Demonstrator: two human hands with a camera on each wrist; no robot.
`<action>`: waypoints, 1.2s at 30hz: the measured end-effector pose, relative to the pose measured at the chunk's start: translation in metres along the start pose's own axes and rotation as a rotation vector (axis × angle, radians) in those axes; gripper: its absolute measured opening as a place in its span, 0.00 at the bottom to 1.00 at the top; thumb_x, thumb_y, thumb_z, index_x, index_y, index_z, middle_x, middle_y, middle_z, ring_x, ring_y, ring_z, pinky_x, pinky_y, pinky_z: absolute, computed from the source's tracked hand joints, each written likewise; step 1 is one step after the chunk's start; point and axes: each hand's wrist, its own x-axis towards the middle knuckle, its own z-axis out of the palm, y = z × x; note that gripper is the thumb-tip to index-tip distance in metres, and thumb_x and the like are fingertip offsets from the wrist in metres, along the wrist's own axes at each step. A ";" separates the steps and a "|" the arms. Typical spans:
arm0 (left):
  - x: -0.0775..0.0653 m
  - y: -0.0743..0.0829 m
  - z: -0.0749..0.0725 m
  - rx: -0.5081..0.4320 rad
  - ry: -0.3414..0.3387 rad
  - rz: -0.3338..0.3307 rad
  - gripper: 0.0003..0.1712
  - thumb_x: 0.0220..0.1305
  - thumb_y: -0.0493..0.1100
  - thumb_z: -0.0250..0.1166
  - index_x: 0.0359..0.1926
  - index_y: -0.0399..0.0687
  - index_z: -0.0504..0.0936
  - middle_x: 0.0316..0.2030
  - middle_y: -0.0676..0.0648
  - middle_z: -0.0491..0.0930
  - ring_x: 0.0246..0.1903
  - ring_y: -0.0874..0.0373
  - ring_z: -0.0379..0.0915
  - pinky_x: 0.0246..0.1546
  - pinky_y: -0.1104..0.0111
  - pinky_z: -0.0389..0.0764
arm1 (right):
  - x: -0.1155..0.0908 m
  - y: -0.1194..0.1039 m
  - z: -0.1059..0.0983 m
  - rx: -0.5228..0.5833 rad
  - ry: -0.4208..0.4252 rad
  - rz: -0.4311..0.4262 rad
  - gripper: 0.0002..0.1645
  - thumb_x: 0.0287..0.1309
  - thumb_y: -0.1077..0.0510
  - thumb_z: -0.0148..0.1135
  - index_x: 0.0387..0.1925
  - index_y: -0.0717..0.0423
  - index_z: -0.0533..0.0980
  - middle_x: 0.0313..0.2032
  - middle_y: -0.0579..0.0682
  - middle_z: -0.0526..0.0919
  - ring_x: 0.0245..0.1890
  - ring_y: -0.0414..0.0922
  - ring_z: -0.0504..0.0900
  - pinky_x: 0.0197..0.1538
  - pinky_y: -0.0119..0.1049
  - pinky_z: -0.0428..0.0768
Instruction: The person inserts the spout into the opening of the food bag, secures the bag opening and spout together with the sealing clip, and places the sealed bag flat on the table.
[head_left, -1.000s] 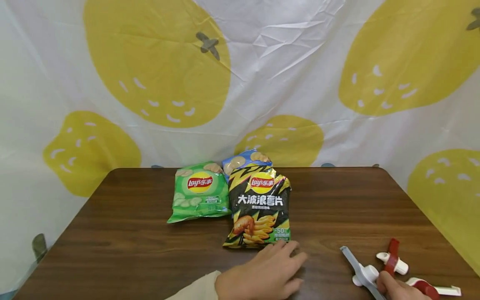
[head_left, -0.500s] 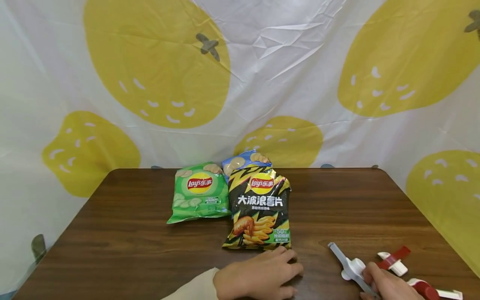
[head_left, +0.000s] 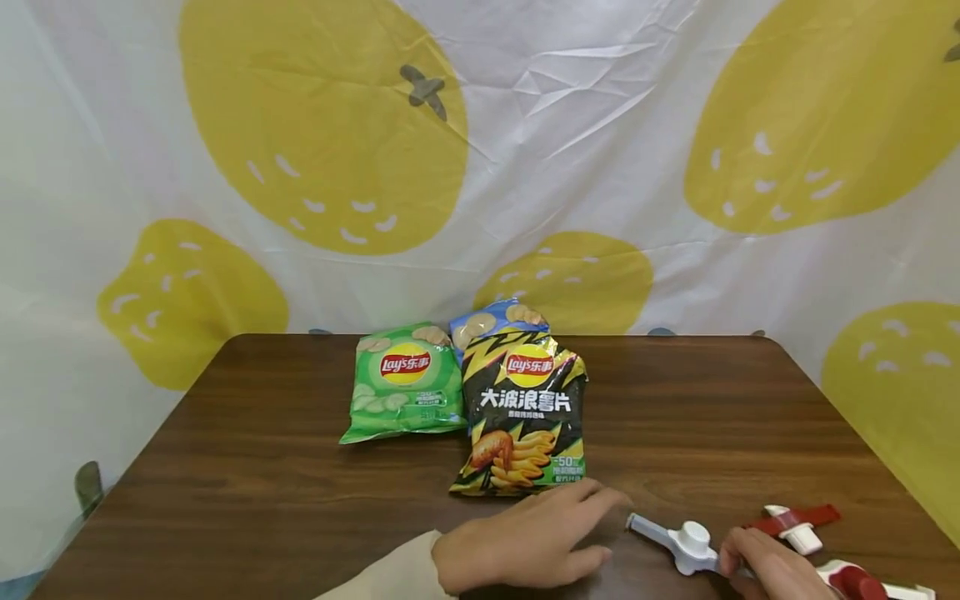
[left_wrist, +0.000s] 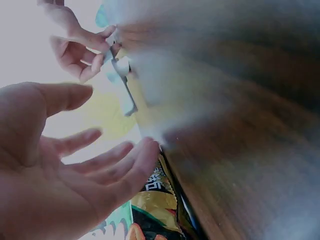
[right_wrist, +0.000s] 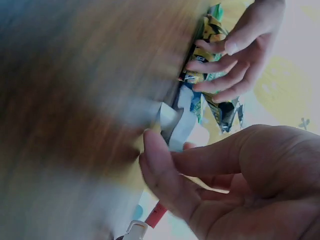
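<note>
Between thumb and fingers my right hand pinches one end of a grey bag clip with a white round spout cap. In the right wrist view the clip sticks out past the fingertips, its near end hidden by them. My left hand holds nothing; its fingers are loosely extended, close to the clip's far end and the bottom edge of a black chip bag. The left wrist view shows that palm with fingers spread apart. A green chip bag and a blue chip bag lie beside and behind the black one.
To the right of my right hand lie two red-and-white bag clips, one farther back and one nearer. All lie on a dark wooden table. A white curtain with yellow fruit prints hangs behind its back edge.
My right hand has drawn the grey clip left and turned it flatter, away from the red clips. The farther red clip has swung round. My left hand's fingers have spread toward the grey clip.
</note>
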 end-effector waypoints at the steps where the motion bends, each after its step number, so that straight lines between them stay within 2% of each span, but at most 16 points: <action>1: 0.000 0.000 0.000 -0.012 0.028 0.000 0.31 0.73 0.51 0.58 0.73 0.54 0.61 0.61 0.54 0.69 0.57 0.68 0.68 0.53 0.76 0.72 | -0.002 -0.001 0.001 -0.005 0.033 -0.017 0.25 0.43 0.71 0.72 0.30 0.44 0.68 0.29 0.30 0.67 0.28 0.26 0.63 0.27 0.28 0.64; 4: 0.002 0.002 -0.001 -0.021 0.127 0.014 0.34 0.72 0.50 0.59 0.74 0.53 0.59 0.62 0.52 0.67 0.56 0.68 0.68 0.54 0.76 0.72 | -0.004 -0.008 0.001 0.021 0.127 -0.074 0.28 0.40 0.70 0.76 0.30 0.41 0.68 0.30 0.28 0.66 0.29 0.25 0.65 0.27 0.25 0.63; 6: 0.003 0.004 -0.001 -0.019 0.199 0.019 0.36 0.71 0.50 0.60 0.74 0.54 0.57 0.64 0.51 0.65 0.58 0.67 0.66 0.56 0.75 0.71 | -0.005 -0.017 0.002 0.073 0.189 -0.101 0.29 0.40 0.71 0.76 0.31 0.39 0.69 0.32 0.28 0.69 0.30 0.24 0.68 0.27 0.22 0.67; 8: 0.004 0.006 -0.002 -0.022 0.273 0.030 0.37 0.71 0.51 0.60 0.75 0.55 0.55 0.65 0.51 0.63 0.59 0.66 0.65 0.58 0.75 0.70 | -0.003 -0.026 0.000 0.160 0.255 -0.153 0.31 0.38 0.75 0.75 0.33 0.41 0.71 0.34 0.31 0.73 0.31 0.25 0.72 0.27 0.19 0.72; 10: 0.004 0.007 -0.005 -0.031 0.333 0.048 0.34 0.72 0.52 0.59 0.74 0.54 0.59 0.65 0.51 0.65 0.60 0.66 0.66 0.58 0.75 0.70 | -0.001 -0.035 -0.003 0.294 0.306 -0.226 0.33 0.37 0.82 0.71 0.36 0.46 0.73 0.36 0.37 0.77 0.32 0.29 0.77 0.29 0.22 0.77; 12: 0.004 0.007 -0.009 -0.076 0.359 0.082 0.25 0.74 0.51 0.57 0.67 0.52 0.68 0.55 0.54 0.74 0.50 0.71 0.70 0.51 0.80 0.72 | 0.002 -0.042 -0.007 0.412 0.348 -0.300 0.34 0.35 0.88 0.67 0.37 0.51 0.74 0.37 0.44 0.78 0.32 0.33 0.80 0.29 0.25 0.80; 13: 0.004 0.006 -0.011 -0.107 0.357 0.100 0.19 0.75 0.50 0.56 0.62 0.50 0.73 0.48 0.56 0.77 0.44 0.74 0.72 0.46 0.82 0.73 | 0.003 -0.045 -0.010 0.450 0.359 -0.308 0.33 0.35 0.89 0.65 0.36 0.54 0.74 0.38 0.46 0.78 0.32 0.35 0.82 0.28 0.28 0.81; 15: 0.002 0.004 -0.016 -0.168 0.339 0.135 0.12 0.77 0.47 0.54 0.51 0.49 0.80 0.34 0.59 0.79 0.31 0.77 0.69 0.34 0.85 0.72 | 0.005 -0.052 -0.016 0.515 0.341 -0.248 0.30 0.40 0.88 0.64 0.38 0.55 0.74 0.37 0.47 0.80 0.31 0.37 0.84 0.28 0.31 0.83; 17: 0.001 0.002 -0.019 -0.229 0.312 0.167 0.11 0.77 0.44 0.53 0.44 0.49 0.82 0.25 0.60 0.75 0.23 0.78 0.63 0.25 0.85 0.69 | 0.007 -0.060 -0.022 0.509 0.322 -0.146 0.28 0.45 0.84 0.65 0.41 0.55 0.74 0.36 0.46 0.81 0.31 0.37 0.85 0.28 0.34 0.84; 18: 0.000 0.002 -0.020 -0.240 0.305 0.176 0.11 0.77 0.43 0.53 0.42 0.48 0.82 0.23 0.59 0.75 0.22 0.79 0.63 0.25 0.85 0.69 | 0.009 -0.064 -0.024 0.502 0.310 -0.100 0.27 0.47 0.82 0.66 0.44 0.56 0.73 0.35 0.46 0.81 0.31 0.38 0.86 0.27 0.35 0.84; 21: -0.002 0.002 -0.020 -0.225 0.321 0.205 0.11 0.77 0.42 0.53 0.40 0.47 0.82 0.23 0.58 0.76 0.23 0.80 0.64 0.26 0.86 0.70 | 0.014 -0.076 -0.029 0.409 0.286 -0.004 0.30 0.50 0.72 0.71 0.53 0.53 0.70 0.36 0.44 0.83 0.33 0.34 0.86 0.27 0.32 0.83; 24: -0.005 0.002 -0.021 -0.184 0.366 0.214 0.12 0.77 0.41 0.53 0.39 0.46 0.82 0.24 0.58 0.76 0.23 0.80 0.64 0.27 0.87 0.69 | 0.026 -0.089 -0.030 0.374 0.256 0.044 0.31 0.53 0.61 0.74 0.57 0.50 0.71 0.40 0.43 0.84 0.36 0.31 0.84 0.28 0.29 0.82; 26: -0.008 0.002 -0.022 -0.183 0.394 0.205 0.12 0.77 0.41 0.53 0.39 0.46 0.81 0.24 0.57 0.77 0.24 0.80 0.65 0.27 0.87 0.69 | 0.035 -0.097 -0.032 0.349 0.237 0.038 0.29 0.54 0.56 0.74 0.57 0.46 0.73 0.44 0.43 0.84 0.39 0.31 0.83 0.29 0.28 0.82; 31: -0.020 0.000 -0.034 -0.270 0.435 0.165 0.10 0.76 0.41 0.55 0.41 0.43 0.81 0.25 0.54 0.78 0.24 0.78 0.66 0.27 0.85 0.70 | 0.055 -0.113 -0.041 0.245 0.262 -0.147 0.29 0.55 0.59 0.73 0.58 0.43 0.75 0.48 0.41 0.82 0.40 0.32 0.81 0.32 0.28 0.82; 36: -0.034 0.000 -0.052 -0.250 0.472 0.160 0.07 0.73 0.41 0.60 0.42 0.43 0.82 0.26 0.57 0.76 0.24 0.74 0.66 0.25 0.83 0.70 | 0.077 -0.128 -0.054 0.217 0.285 -0.242 0.22 0.59 0.57 0.71 0.54 0.39 0.77 0.45 0.35 0.82 0.36 0.31 0.80 0.35 0.26 0.81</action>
